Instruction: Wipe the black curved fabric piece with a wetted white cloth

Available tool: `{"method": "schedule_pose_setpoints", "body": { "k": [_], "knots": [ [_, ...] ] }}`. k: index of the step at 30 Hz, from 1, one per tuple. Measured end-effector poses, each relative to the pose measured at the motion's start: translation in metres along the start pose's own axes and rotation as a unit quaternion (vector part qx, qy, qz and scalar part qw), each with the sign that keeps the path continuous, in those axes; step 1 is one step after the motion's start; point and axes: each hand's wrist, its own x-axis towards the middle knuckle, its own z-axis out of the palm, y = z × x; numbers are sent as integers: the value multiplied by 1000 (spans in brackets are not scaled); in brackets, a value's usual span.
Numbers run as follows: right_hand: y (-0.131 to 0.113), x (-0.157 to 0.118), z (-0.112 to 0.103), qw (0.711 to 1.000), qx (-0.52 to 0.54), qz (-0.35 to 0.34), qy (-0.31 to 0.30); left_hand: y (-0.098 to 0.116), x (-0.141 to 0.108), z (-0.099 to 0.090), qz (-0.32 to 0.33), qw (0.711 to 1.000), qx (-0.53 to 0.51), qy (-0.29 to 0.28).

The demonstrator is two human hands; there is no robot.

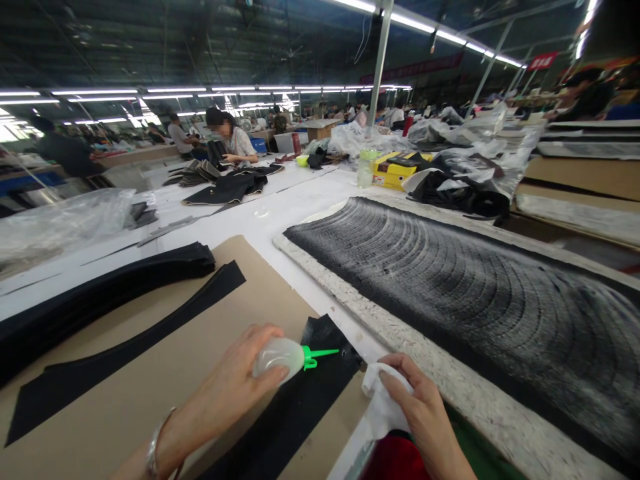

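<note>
My left hand [260,360] is wrapped round a translucent squeeze bottle [280,355] with a green nozzle. The nozzle tip points right, over the end of a black strip [300,393] lying on brown board [165,360]. A small mark shows on the strip near the tip. To the right of the strip's end, my right hand [413,390] pinches a white cloth [385,407]. A thin curved black strip [135,340] lies to the left on the board, and beyond it is a stack of thick black strips [110,283].
At right a pale slab [345,293] carries a large black sheet [450,287] with whitish curved streaks. Farther back are a yellow box [387,179], a jar [366,170], plastic bags [65,213] and black pieces [225,187]. A person [240,143] works across the table.
</note>
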Motion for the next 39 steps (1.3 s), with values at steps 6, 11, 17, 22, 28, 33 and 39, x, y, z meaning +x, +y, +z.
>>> {"method": "schedule_pose_setpoints", "body": {
  "k": [6,11,17,22,28,33,39],
  "knots": [
    [12,4,-2,999,-30,-12,9,-10,6,-1,-9,999,-8,39],
    [2,2,1,1000,-25,0,10,-15,10,-2,-1,998,7,66],
    [-3,0,3,1000,-25,12,2,-17,0,-7,-12,997,12,78],
    [-3,-2,2,999,-43,4,9,-19,-21,-11,-33,997,2,70],
    [-3,-3,2,999,-43,9,2,-22,-49,-11,-66,997,-21,44],
    [-3,-1,4,999,-40,10,6,-30,-72,-11,-92,995,-28,28],
    [-6,-2,8,999,-35,19,17,-47,-99,-12,-103,992,-51,51]
  ]
}}
